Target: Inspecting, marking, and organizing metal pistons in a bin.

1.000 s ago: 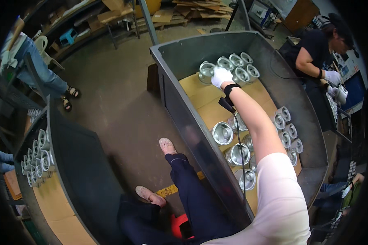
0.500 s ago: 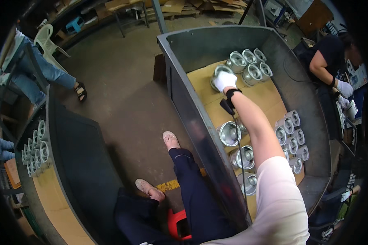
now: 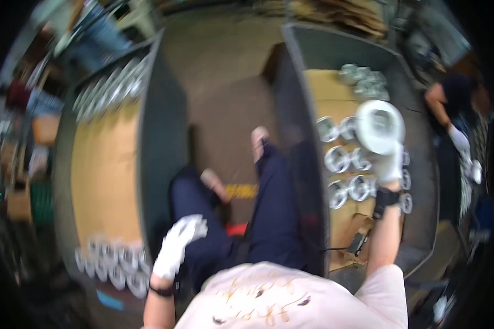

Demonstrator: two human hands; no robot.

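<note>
My right hand (image 3: 388, 169), in a white glove, grips a silver metal piston (image 3: 380, 127) by its near side. This piston is raised above the right-hand bin, its round hollow end facing up. Rows of similar pistons (image 3: 337, 159) stand below it, partly covered by my hand and the piston. My left hand (image 3: 177, 244), also gloved in white, hovers over my left thigh. Its fingers are stretched out and nothing is in them. Motion blurs both hands somewhat.
A dark metal bin (image 3: 307, 109) lined with cardboard stands on my right, with a farther piston cluster (image 3: 363, 81). The left bin (image 3: 151, 164) has pistons at both ends. A small dark device (image 3: 358, 243) with a cable lies nearby right. A co-worker (image 3: 450, 104) works beyond the right bin.
My right hand has lifted the piston and brought it nearer from the far part of the right bin. My left hand has come into view. The whole view has shifted and blurred.
</note>
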